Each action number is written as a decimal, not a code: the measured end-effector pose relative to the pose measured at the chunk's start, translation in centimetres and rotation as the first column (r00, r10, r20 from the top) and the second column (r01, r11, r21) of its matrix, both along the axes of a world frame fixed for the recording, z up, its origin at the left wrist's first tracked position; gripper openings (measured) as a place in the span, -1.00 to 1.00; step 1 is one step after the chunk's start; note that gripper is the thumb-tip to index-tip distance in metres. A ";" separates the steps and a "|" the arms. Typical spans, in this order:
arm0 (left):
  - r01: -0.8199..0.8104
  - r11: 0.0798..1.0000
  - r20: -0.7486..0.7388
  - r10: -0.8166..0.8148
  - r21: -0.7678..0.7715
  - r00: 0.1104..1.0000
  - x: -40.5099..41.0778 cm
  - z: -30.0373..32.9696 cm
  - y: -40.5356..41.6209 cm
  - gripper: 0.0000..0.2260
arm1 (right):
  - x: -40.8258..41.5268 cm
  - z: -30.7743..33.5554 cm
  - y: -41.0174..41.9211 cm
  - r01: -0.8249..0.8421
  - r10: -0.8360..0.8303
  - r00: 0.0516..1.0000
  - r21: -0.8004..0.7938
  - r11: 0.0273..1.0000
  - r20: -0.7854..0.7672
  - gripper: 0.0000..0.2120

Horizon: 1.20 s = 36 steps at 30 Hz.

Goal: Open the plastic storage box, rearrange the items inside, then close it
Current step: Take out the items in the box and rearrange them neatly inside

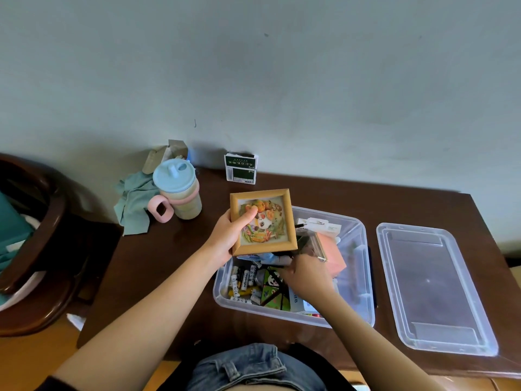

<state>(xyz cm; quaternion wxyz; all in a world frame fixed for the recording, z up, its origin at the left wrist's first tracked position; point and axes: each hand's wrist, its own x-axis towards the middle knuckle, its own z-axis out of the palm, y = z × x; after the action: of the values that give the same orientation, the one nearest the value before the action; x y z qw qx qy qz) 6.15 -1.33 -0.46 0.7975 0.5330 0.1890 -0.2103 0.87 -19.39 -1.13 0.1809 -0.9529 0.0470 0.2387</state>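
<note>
With my left hand (229, 235) gripping the wooden picture frame (263, 221) above the open storage box (363, 277) on the worktop, my right hand (307, 273) reached inside, its grip hidden, best clearing a flat space first.

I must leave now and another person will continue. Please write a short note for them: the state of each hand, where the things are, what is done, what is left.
Left hand: holds the small picture frame above the far left corner of the storage box.
Right hand: down inside the box among the items; whether it grips anything cannot be told.
Lid: off, flat on the table, right of the box.
Batteries: in the box's near left part.
Done: box opened.
Left: finish rearranging, return the frame, close the lid.
</note>
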 end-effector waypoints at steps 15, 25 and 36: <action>0.020 0.925 0.221 -0.111 0.380 0.969 0.1 -0.6 0.1 -0.55 | 2.7 -4.1 10.3 -0.362 0.327 0.847 -0.004 0.932 -0.420 -0.52; 0.033 0.945 0.170 -0.092 0.324 0.981 0.2 -1.2 0.0 -0.47 | 2.6 -5.7 10.8 0.151 -0.026 0.887 0.237 0.960 -0.461 -0.76; 0.072 0.943 0.159 -0.129 0.324 0.979 0.4 -1.3 -0.3 -0.49 | 3.1 -5.2 9.9 0.441 -0.071 0.699 0.350 0.826 -0.711 -0.86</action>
<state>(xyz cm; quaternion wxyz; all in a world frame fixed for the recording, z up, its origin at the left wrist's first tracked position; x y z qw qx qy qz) 6.58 -1.62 -1.77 0.7035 0.6797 0.1206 -0.1692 3.96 -9.53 -6.38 0.4223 -0.7046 0.1832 0.5401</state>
